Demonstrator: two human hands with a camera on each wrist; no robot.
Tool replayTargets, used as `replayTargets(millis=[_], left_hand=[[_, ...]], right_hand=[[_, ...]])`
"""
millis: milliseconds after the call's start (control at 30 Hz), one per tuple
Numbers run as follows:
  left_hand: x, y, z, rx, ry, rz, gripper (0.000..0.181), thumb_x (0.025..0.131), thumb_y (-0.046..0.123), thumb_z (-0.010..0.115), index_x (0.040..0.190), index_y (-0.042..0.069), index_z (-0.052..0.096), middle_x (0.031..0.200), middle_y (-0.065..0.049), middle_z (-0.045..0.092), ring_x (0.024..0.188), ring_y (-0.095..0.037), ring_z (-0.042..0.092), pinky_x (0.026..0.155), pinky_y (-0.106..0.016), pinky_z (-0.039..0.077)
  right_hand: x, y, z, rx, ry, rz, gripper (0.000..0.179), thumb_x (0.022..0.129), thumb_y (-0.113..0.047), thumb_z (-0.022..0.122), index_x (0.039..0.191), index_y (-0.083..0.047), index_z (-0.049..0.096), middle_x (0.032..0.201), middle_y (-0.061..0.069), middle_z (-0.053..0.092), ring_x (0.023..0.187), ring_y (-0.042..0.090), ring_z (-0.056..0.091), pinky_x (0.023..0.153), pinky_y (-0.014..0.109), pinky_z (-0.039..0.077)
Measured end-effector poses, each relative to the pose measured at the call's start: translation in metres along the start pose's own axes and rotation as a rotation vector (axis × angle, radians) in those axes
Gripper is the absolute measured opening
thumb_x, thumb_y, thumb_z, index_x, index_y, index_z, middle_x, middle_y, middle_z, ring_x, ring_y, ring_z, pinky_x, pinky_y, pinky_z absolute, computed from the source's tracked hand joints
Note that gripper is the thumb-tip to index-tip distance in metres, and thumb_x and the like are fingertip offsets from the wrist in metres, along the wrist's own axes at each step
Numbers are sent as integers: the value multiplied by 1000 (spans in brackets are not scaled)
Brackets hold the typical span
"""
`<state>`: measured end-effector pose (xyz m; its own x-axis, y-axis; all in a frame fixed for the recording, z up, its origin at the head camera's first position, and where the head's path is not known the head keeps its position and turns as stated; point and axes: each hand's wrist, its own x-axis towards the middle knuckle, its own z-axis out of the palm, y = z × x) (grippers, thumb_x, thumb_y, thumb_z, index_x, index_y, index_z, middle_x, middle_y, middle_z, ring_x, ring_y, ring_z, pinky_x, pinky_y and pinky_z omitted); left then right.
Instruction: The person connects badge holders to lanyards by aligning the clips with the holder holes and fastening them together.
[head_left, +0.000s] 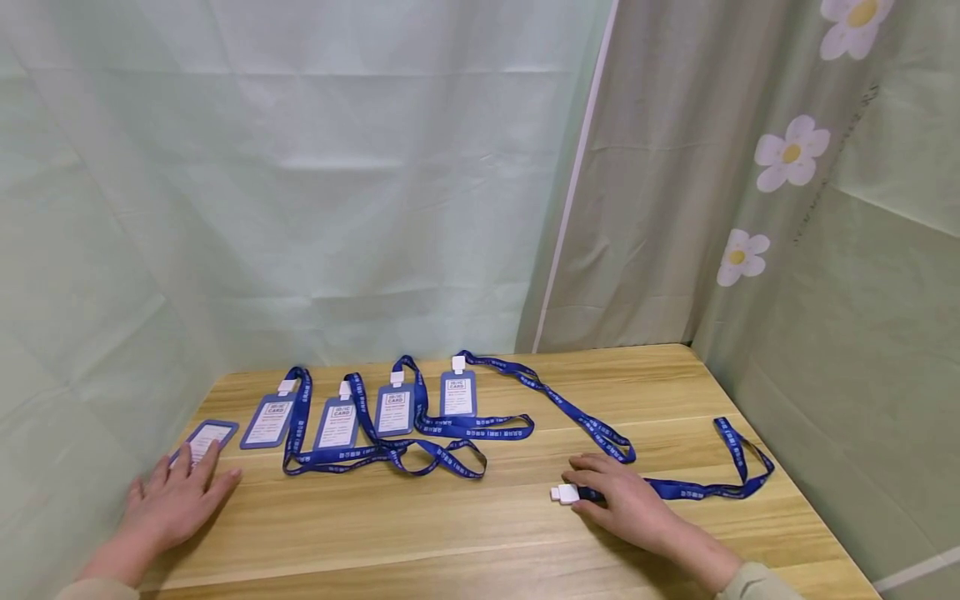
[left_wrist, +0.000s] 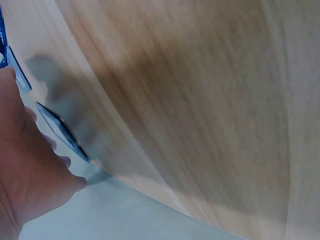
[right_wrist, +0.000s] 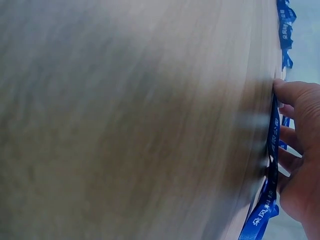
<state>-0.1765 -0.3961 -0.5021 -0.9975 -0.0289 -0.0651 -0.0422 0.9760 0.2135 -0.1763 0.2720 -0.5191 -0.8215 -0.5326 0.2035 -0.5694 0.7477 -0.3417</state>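
Note:
Fingers spread, my left hand (head_left: pixel 176 500) touches the blue badge holder (head_left: pixel 206 440) at the table's left edge; the fingers cover its lower part. It has no strap attached. On the right, my right hand (head_left: pixel 626 500) rests over a blue printed lanyard (head_left: pixel 686 490), thumb and fingers apart on either side of the strap. The lanyard's white clip (head_left: pixel 567 494) pokes out left of the fingertips, with no badge on it. In the right wrist view the thumb (right_wrist: pixel 292 90) lies right at the strap (right_wrist: pixel 272 135).
Several badge holders with lanyards lie along the back, among them a left one (head_left: pixel 268 421) and a right one (head_left: pixel 458 394). Their straps (head_left: pixel 480 432) loop and cross on the wooden table (head_left: pixel 420 533). Curtains (head_left: pixel 360 208) hang behind and at both sides.

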Motion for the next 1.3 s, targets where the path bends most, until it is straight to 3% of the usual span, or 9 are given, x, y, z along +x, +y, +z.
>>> replayTargets(millis=[300,500,733,933,1133,1300], left_hand=[[1,-3,7,35,-29,2,88,106,63,26,154,-11,21,145,-54,10,129,-77,5,100,-87,7],[-1,0,9,32,-54,-23,92,105,65,24,153,-13,21,145,-54,10,129,-76,4,99,-87,6],[-11,21,2,52,-153,-94,103,100,74,24,149,-16,26,144,-54,11,128,-77,6,98,-88,4],[-21,40,-1,101,-163,-101,104,99,76,25,148,-16,30,142,-54,19,126,-77,16,97,-88,9],[-25,52,-3,142,-249,-130,113,94,83,22,149,-15,31,140,-54,26,124,-77,24,98,-89,8],[-22,45,-4,159,-199,-100,111,95,83,22,149,-14,33,144,-51,24,127,-74,24,98,-89,9]], right_hand=[[-1,-1,0,11,-8,12,40,96,-38,73,131,-19,72,145,4,59,138,31,49,107,58,44],[0,-1,0,22,-6,15,41,97,-39,72,131,-18,72,146,5,58,138,31,49,108,59,43],[0,0,0,15,6,6,41,96,-41,72,131,-19,72,145,4,59,137,29,50,106,58,45],[0,1,0,16,15,1,40,96,-39,73,130,-19,72,145,4,59,137,30,51,105,58,46],[1,2,0,21,-6,16,41,96,-40,73,131,-20,72,146,3,58,138,28,49,107,56,44],[1,2,1,23,-7,10,41,96,-40,73,131,-19,72,146,3,58,138,29,50,107,56,44]])
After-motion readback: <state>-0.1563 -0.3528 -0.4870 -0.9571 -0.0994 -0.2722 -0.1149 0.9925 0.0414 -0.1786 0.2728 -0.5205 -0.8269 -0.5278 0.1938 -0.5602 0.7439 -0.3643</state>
